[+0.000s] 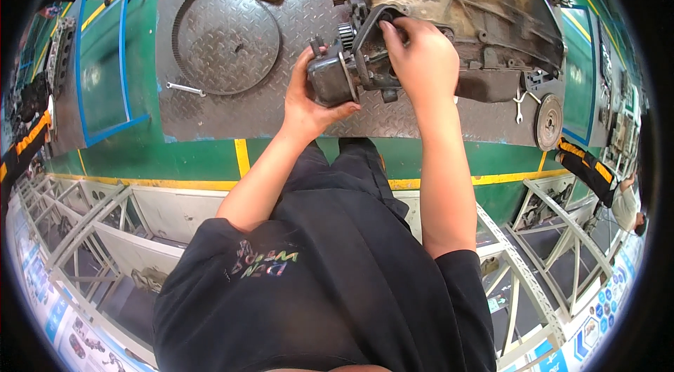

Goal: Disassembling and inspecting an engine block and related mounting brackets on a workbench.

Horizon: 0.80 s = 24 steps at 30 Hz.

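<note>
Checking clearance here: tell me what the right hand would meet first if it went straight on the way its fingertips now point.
Most likely the upper end of the dark metal bracket; the right hand already seems to touch it, though exact depth is hard to judge.

Head cam, wide fisheye, looks down fr. above wearer's chest (309,231) at L hand (307,104) & R hand (425,60), close.
</note>
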Each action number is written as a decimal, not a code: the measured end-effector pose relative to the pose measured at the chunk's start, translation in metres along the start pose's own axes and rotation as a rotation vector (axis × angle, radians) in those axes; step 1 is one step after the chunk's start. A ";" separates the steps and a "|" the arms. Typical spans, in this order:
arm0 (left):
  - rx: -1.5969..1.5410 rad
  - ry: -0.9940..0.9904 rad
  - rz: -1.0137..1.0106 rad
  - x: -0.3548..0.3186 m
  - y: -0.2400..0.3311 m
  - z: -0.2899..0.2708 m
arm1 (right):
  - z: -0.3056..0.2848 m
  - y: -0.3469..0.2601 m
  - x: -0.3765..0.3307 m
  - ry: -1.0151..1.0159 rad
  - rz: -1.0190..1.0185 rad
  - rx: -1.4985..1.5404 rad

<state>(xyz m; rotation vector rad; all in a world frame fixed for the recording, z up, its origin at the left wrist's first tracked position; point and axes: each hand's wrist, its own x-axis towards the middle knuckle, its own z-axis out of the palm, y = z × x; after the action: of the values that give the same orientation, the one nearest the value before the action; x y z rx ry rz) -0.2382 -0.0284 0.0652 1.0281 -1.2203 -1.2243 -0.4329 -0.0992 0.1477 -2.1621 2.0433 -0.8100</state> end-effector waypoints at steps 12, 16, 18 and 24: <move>0.142 -0.006 -0.161 0.000 0.017 -0.007 | 0.044 0.267 -0.232 -0.225 0.790 -0.035; 0.147 0.018 -0.217 0.000 0.037 -0.004 | 0.091 0.302 -0.217 -0.401 0.850 -0.036; 0.188 0.038 -0.227 -0.001 0.045 -0.001 | 0.109 0.314 -0.209 -0.472 0.909 -0.051; 0.032 0.042 -0.250 -0.001 0.049 0.007 | 0.092 0.302 -0.225 -0.261 0.928 0.199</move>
<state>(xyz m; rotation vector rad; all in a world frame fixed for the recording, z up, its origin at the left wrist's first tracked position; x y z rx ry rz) -0.2400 -0.0220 0.1148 1.2520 -1.1060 -1.3705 -0.6679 0.0483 -0.1228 -0.9397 2.3107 -0.5162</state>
